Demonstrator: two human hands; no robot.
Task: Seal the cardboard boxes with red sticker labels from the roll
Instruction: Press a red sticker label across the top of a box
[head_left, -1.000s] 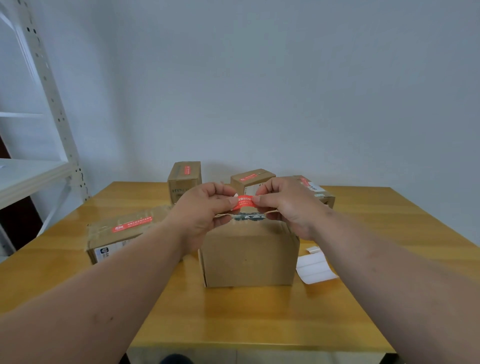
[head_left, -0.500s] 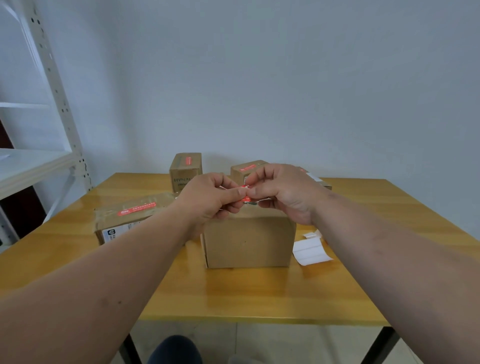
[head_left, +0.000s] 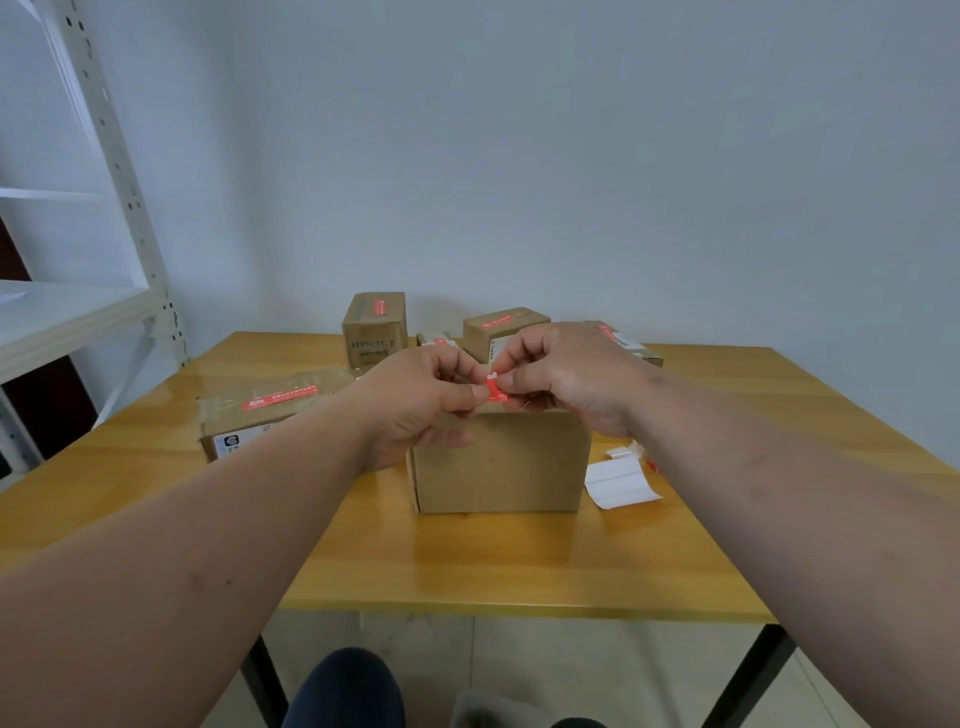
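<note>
A plain cardboard box stands in the middle of the wooden table. Just above its top edge both hands meet. My left hand and my right hand each pinch one end of a small red sticker label, held between thumb and forefinger. The label sits a little above the box top; most of it is hidden by my fingers. The roll itself I cannot make out.
Several boxes bearing red stickers stand behind: a flat one at the left, a tall one and a smaller one at the back. White backing paper lies right of the centre box. A metal shelf stands at the left.
The camera has pulled back and up, so the table edge and floor show. My hands have drawn closer together on the label, which shows less red than a second ago.
</note>
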